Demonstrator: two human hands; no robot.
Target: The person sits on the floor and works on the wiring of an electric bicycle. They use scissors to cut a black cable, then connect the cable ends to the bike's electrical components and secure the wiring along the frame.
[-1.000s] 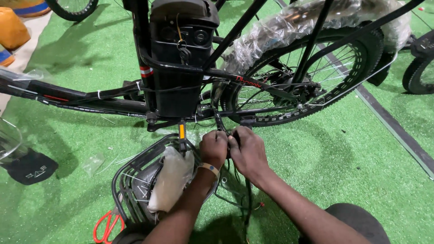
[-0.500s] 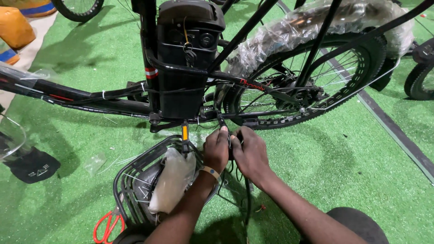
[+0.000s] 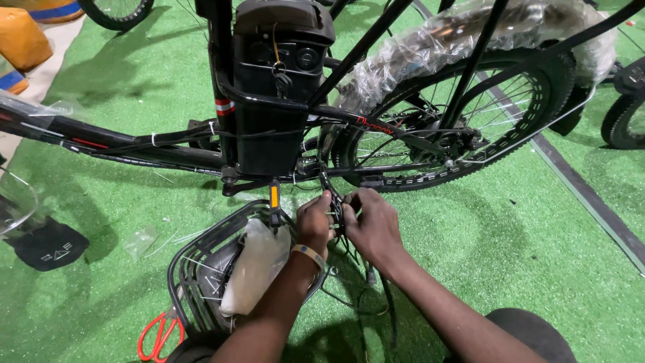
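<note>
Low beside a black electric bicycle lying over green artificial turf, both hands are being worked close together at the bottom bracket. The left hand is being closed around a bundle of thin black cables just under the frame; the right hand is being pinched onto the same bundle from the other side, fingers curled, the two hands nearly touching. The cables are being held directly beneath the black battery case, beside the pedal with its orange reflector, and loose lengths are trailing down over the turf between the forearms. A black wire basket holding a pale plastic-wrapped packet is lying just left of the left wrist; red-handled scissors are lying at its lower corner. The rear wheel, with its mudguard still in bubble wrap, is standing to the right. Judged from this, the bundle is best being kept clear of chain and crank, gripped firmly but not kinked, with slack being taken up evenly. Whether a tie or a connector is being handled cannot be told.
</note>
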